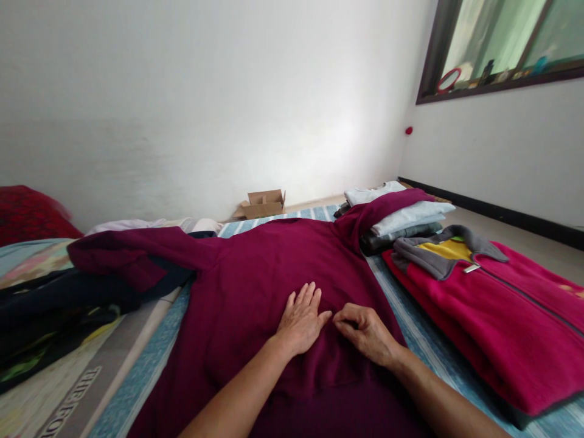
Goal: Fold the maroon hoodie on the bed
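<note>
Garment: I see a maroon sweatshirt (255,274) spread flat on the striped blue sheet (429,347), body toward me, one sleeve reaching left and the other draped right over a stack of folded clothes (406,222).
Left hand: my left hand (301,319) lies palm down on the middle of the sweatshirt, fingers straight and slightly spread; it presses the cloth and grasps nothing.
Right hand: my right hand (365,331) rests just beside the left, fingers curled down onto the fabric. I cannot tell whether a fold is pinched beneath them.
Right side: a pink fleece jacket (493,316) with a grey collar lies beside the sweatshirt.
Left side: dark clothes (59,304) lie heaped beside a red pillow (27,213).
Far wall: a cardboard box (263,204) sits on the floor.
</note>
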`<state>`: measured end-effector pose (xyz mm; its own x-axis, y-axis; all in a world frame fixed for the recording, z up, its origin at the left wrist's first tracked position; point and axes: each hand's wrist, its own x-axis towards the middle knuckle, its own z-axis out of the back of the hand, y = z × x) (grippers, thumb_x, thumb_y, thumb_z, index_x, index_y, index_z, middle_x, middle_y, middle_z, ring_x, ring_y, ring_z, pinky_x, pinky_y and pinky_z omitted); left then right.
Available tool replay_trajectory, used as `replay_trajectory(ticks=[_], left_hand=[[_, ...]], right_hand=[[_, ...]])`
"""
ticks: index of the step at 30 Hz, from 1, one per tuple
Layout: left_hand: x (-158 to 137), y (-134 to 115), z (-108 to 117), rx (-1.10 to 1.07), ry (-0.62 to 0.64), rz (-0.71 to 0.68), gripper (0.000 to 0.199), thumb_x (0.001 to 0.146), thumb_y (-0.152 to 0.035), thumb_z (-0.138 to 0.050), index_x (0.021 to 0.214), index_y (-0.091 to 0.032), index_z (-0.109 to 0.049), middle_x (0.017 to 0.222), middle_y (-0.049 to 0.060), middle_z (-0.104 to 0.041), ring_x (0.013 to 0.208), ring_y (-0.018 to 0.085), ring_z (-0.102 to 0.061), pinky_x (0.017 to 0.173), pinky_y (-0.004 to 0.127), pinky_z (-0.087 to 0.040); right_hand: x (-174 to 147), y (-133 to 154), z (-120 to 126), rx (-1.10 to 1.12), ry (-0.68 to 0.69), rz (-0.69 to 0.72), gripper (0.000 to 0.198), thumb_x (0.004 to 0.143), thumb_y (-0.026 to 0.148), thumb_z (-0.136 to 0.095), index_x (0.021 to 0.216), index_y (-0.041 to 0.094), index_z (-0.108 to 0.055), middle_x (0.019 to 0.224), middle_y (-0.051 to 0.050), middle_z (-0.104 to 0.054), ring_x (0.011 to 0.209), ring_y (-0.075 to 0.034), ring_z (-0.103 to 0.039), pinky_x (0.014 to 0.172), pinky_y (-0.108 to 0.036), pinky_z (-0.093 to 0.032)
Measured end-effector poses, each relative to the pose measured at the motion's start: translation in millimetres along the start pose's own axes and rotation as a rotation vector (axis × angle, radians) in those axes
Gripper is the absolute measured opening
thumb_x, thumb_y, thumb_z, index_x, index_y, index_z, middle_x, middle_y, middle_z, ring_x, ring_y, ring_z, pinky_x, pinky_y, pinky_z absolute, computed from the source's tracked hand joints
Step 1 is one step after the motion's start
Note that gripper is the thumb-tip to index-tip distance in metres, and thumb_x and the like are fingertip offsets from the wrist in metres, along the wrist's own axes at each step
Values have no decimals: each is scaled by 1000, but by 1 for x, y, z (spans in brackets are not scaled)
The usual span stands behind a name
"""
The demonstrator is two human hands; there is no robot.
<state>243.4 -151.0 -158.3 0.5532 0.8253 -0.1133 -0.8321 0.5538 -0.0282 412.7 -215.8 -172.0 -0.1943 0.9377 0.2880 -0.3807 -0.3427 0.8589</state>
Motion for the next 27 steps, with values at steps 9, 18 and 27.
replay_trajectory(ticks=[9,18,27], left_hand=[[0,0,-1,11,-9,4,61,93,-49,-24,142,-14,-29,151,10,-20,140,24,-11,111,47,-18],[1,3,-5,16,-28,-2,61,93,-49,-23,142,-14,-29,151,10,-20,140,24,-12,111,47,-18],[1,1,-1,15,-6,6,61,93,-48,-23,142,-12,-30,152,10,-18,140,23,-12,111,46,-17]], right_hand=[[1,-2,0,9,-1,-4,19,86,26,-49,74,18,-62,70,0,-56,66,-11,-52,62,-23,-40],[2,-3,-1,20,-3,12,18,85,23,-50,74,18,-62,71,1,-56,67,-11,-52,64,-22,-40],[1,-3,-1,22,-10,18,17,85,23,-50,74,18,-62,71,0,-56,67,-11,-52,64,-23,-40]])
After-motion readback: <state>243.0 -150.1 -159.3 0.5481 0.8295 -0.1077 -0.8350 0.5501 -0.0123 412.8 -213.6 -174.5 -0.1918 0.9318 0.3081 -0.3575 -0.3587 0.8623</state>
